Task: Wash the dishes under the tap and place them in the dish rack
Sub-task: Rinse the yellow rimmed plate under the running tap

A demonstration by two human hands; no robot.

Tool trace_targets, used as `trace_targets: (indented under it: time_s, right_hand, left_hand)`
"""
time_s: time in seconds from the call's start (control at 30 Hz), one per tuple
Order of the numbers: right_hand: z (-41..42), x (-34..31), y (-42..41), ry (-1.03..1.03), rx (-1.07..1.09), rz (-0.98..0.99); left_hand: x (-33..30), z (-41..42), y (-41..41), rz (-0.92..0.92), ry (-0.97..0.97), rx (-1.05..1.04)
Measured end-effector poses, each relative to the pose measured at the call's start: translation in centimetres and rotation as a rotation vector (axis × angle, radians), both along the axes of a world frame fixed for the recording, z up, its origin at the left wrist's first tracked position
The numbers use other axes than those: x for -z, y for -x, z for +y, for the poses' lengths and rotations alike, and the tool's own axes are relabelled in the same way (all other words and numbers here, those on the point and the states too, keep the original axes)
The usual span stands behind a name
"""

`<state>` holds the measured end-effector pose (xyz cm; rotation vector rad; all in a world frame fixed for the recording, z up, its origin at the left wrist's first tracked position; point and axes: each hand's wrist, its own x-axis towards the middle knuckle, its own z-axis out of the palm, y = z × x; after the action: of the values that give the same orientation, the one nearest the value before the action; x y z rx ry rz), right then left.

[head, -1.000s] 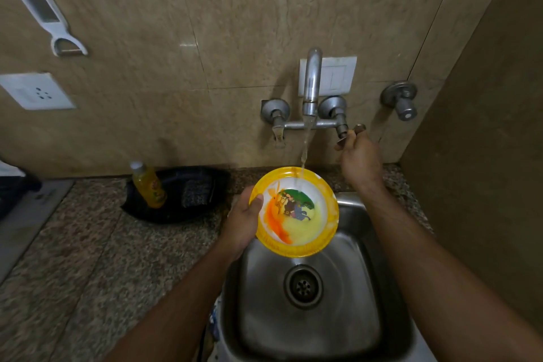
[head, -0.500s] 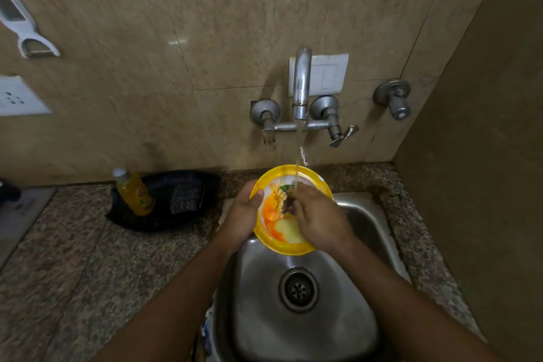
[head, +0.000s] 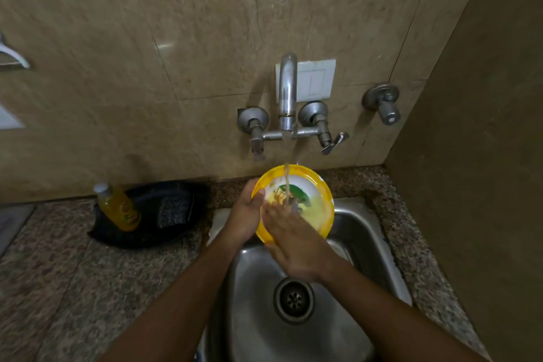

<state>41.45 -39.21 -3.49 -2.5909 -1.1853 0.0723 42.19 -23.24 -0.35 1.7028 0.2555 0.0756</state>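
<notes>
So I've got the yellow plate (head: 314, 200) tilted up over the back of the steel sink (head: 364, 232), right in the middle of the frame. Water from the tap (head: 287, 88) runs straight down onto the picture printed on it. My left hand (head: 245, 214) has the grip here: fingers curled round the plate's left rim, thumb hooked over the front edge. My right hand (head: 293, 244) lies flat on the plate's face with the fingers stretched out under the stream, holding nothing, just pressing on the surface. It's a bit blurry so I can't make out each finger. The sink drain (head: 293, 300) sits just below my right wrist. Off to the left on the speckled counter (head: 73, 273) there's a yellow bottle (head: 119, 207) standing in a black tray (head: 152, 232), with a dark scrub pad (head: 174, 210) beside it.
</notes>
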Motion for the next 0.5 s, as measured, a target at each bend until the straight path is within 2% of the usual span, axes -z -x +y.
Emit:
trace_targets:
  time_s: [0.07, 0.17, 0.2, 0.3, 0.33, 0.43, 0.5]
  right_hand:
    - [-2.2, 0.6, 0.6, 0.0, -0.085, -0.001]
    - [-3.6, 0.8, 0.0, 0.076, 0.077, -0.014]
    - [-3.1, 0.5, -0.1, 0.053, 0.113, 0.018]
    - [-1.9, 0.0, 0.2, -0.107, -0.016, 0.086]
    - [-2.5, -0.3, 0.2, -0.188, 0.034, 0.125]
    - [-5.5, -0.6, -0.8, -0.428, 0.581, 0.068]
    - [-6.7, 0.1, -1.8, -0.467, 0.776, 0.119]
  left_hand:
    - [-0.2, 0.5, 0.0, -0.036, -0.009, 0.005]
    - [0.1, 0.5, 0.3, -0.04, -0.066, 0.068]
    - [0.3, 0.2, 0.2, -0.039, -0.069, 0.082]
    - [0.0, -0.2, 0.2, -0.08, -0.157, 0.089]
    - [-0.1, 0.1, 0.3, -0.103, -0.218, 0.1]
    - [-0.4, 1.2, 0.7, -0.158, -0.397, 0.117]
    - [-0.2, 1.5, 1.3, -0.252, -0.519, 0.128]
